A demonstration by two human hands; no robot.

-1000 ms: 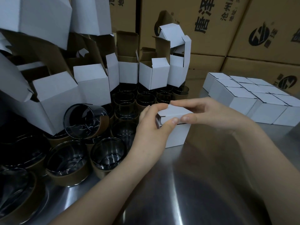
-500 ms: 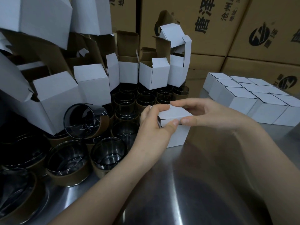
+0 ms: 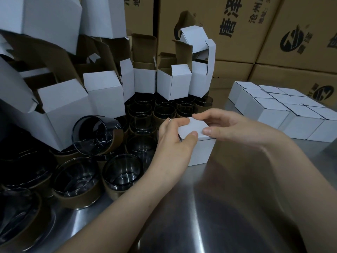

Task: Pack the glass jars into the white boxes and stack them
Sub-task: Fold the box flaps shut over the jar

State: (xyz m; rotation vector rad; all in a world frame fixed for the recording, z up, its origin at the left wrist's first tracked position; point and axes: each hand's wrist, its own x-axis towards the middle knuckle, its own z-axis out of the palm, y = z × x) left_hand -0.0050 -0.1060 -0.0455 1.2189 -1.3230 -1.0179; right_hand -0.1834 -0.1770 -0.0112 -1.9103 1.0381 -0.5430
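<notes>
Printed brown cartons [image 3: 237, 30] stacked behind the steel table [image 3: 209, 216]

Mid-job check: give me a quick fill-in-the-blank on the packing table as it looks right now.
1. The left hand and right hand both hold one white box, which stands on the ____.
2. The closed boxes sit to the ____ of both hands.
3. One glass jar among the upright ones lies on its ____.
Missing words: table; right; side.

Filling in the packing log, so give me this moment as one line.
phase: closing | left hand: grips white box | right hand: pinches its lid | closed white boxes: grouped at right | glass jars: unpacked at left
</notes>
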